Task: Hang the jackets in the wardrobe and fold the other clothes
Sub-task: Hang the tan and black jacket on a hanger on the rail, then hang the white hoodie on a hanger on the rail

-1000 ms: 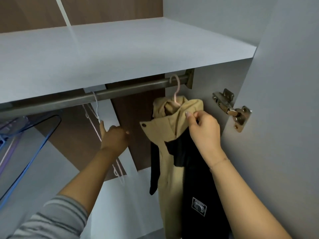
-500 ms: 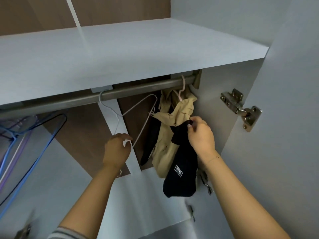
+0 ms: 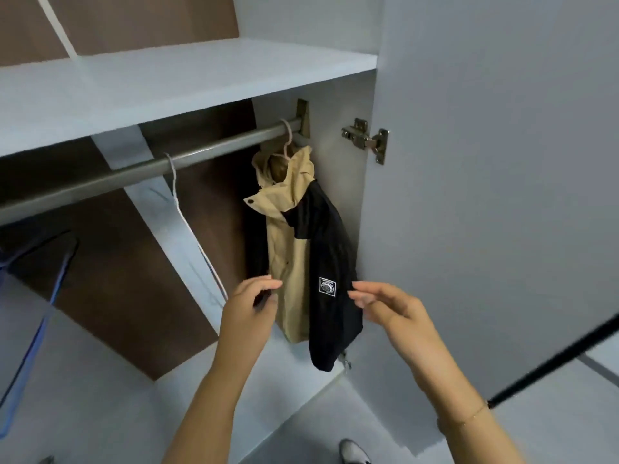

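A tan and black jacket (image 3: 294, 249) hangs from a pink hanger (image 3: 287, 137) at the right end of the wardrobe rail (image 3: 134, 172). My left hand (image 3: 249, 306) is at the jacket's lower left, and its thumb and fingers pinch the dark sleeve end there. My right hand (image 3: 388, 309) is at the lower right. Its fingers are loosely extended, and their tips touch the edge of the black sleeve beside the white logo patch.
An empty white wire hanger (image 3: 177, 199) hangs mid-rail, and blue hangers (image 3: 50, 296) hang further left. A white shelf (image 3: 201, 78) runs above the rail. The open wardrobe door (image 3: 502, 195) with its metal hinge (image 3: 366, 140) stands close on the right.
My left hand let go of the white hanger and came over to the jacket's lower left. My right hand dropped from the jacket's upper part to the sleeve's lower edge. The jacket now hangs straight.
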